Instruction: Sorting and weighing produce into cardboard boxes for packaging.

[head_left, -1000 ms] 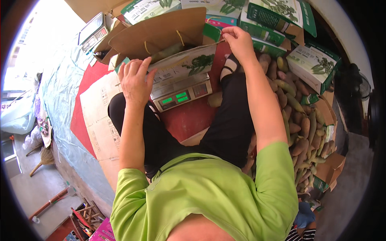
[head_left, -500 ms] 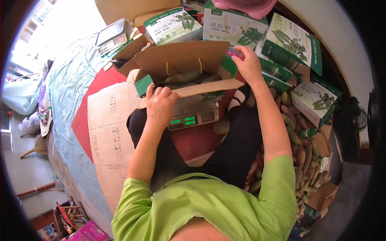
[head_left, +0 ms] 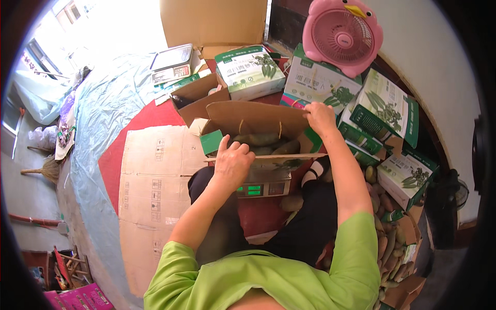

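Note:
An open cardboard box with green side flaps stands on a digital scale between my knees. Long brown-green tubers lie inside, partly covered by the near flap. My left hand is at the near flap's left end, its fingers curled over the edge with one finger raised; the thumb is hidden. The far flap stands up, and two cord loops show on its inner face. At that flap's upper right corner, my right hand has its fingertips closed on the cardboard edge.
Printed white-green cartons stand behind and to the right, a pink fan on one. Many loose tubers are heaped on my right. Flattened cardboard lies left; another scale sits at the back.
My view has tilted up, so more of the fan shows. My right hand has moved from beside the box's right end onto the far flap's corner. My left hand stays at the near flap.

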A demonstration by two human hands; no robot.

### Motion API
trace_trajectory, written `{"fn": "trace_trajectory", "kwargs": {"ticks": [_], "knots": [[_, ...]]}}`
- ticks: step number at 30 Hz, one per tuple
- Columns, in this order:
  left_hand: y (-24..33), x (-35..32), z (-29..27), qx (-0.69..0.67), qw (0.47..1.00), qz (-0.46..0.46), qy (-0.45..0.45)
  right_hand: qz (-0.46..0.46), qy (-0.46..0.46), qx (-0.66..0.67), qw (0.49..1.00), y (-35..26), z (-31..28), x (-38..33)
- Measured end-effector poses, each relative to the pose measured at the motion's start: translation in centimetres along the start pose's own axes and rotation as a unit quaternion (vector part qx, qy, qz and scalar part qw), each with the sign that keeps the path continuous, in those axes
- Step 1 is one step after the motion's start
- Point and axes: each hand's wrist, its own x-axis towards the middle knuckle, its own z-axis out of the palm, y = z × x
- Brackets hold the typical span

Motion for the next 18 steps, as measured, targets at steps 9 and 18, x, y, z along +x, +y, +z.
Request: {"fn": "trace_trajectory", "kwargs": {"ticks": [9,18], "knots": [[-4.2,-0.6,-1.7,-0.046,0.997,-0.037,0.047,-0.058,0.054,-0.032,0.996,-3.0,-2.9,1.2],[-12.1,-8.3,-5.2,-0.086,0.982,-0.148,0.085,-0.164,0.118,-0.061,0.977,-12.4,-6.0,5.1]]}}
